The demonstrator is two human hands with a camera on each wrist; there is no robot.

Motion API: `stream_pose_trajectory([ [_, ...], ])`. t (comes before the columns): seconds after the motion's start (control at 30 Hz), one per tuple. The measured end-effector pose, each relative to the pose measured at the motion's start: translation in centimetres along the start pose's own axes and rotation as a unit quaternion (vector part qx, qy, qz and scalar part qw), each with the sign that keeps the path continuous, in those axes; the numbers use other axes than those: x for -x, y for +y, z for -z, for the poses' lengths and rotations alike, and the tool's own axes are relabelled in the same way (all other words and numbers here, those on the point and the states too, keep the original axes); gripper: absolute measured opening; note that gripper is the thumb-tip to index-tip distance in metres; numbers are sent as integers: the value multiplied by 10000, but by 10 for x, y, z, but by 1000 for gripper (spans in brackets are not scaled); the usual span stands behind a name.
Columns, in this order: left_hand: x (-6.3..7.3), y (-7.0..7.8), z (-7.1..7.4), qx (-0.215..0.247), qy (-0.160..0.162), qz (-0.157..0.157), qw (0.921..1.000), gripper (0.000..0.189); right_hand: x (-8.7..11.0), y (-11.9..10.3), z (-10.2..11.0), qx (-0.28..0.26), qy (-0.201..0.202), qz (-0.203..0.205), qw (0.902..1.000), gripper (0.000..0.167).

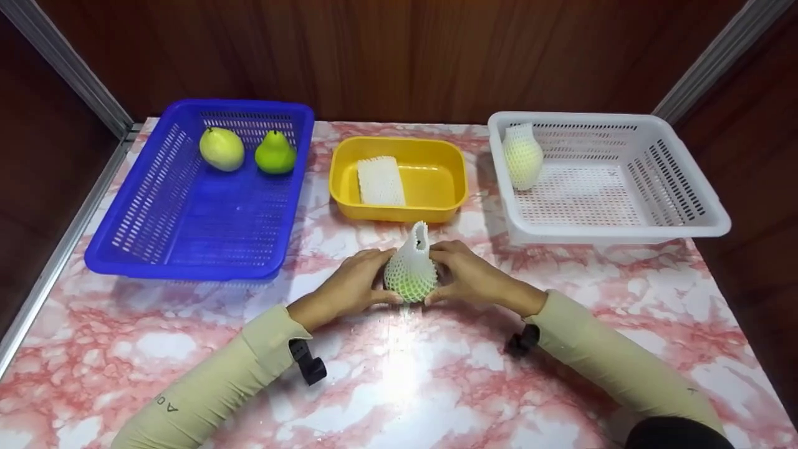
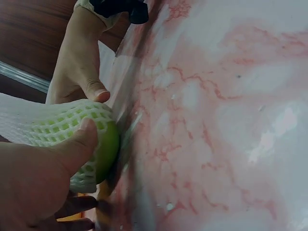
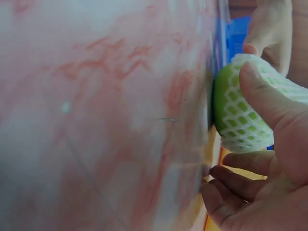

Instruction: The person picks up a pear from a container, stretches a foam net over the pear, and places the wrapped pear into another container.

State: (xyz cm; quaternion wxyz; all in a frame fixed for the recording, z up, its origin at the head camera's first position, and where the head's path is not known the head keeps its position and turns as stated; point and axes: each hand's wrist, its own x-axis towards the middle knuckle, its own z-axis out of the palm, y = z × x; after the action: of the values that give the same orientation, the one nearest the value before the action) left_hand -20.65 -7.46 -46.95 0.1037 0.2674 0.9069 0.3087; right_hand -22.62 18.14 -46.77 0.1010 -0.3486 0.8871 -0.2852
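A green pear [image 1: 408, 288] stands upright at the table's middle inside a white foam net [image 1: 416, 259], whose narrow mouth rises above it. My left hand [image 1: 356, 282] grips the net from the left, its thumb pressed on the mesh near the base. From the right, my right hand [image 1: 464, 274] holds the opposite side, thumb low on the mesh. In the left wrist view the pear's bare green bottom [image 2: 110, 149] shows past the net's edge at the table. The right wrist view shows the bare bottom [image 3: 221, 96] too, with that hand's lower fingers [image 3: 240, 183] spread below the net.
At the left, a blue basket [image 1: 187, 271] holds a yellowish pear [image 1: 222, 149] and a green pear [image 1: 275, 153]. Behind my hands, a yellow tray [image 1: 436, 181] contains flat white foam netting [image 1: 381, 181]. A white basket [image 1: 611, 234] at the right has a netted pear [image 1: 522, 159].
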Motion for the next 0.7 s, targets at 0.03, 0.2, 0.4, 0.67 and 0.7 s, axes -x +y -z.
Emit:
stream_pose_trajectory([
  [0.03,0,0,1,83,-19,32,10000,92,0,0,1,-151,-17,27,9999,78],
  [0.2,-1,3,4,928,185,25,9955,91,0,-2,8,-1344,-37,143,9908,86],
  [0.4,-5,4,2,1320,445,-312,9898,64,0,-5,9,-1531,-49,-106,9881,65],
  [0.67,-6,1,0,1223,167,-28,9923,72,-1,-3,4,-1188,-92,-27,9929,71],
  [0.7,-6,0,-1,1143,134,4,9934,74,-1,-3,4,-1129,-106,-13,9936,72],
])
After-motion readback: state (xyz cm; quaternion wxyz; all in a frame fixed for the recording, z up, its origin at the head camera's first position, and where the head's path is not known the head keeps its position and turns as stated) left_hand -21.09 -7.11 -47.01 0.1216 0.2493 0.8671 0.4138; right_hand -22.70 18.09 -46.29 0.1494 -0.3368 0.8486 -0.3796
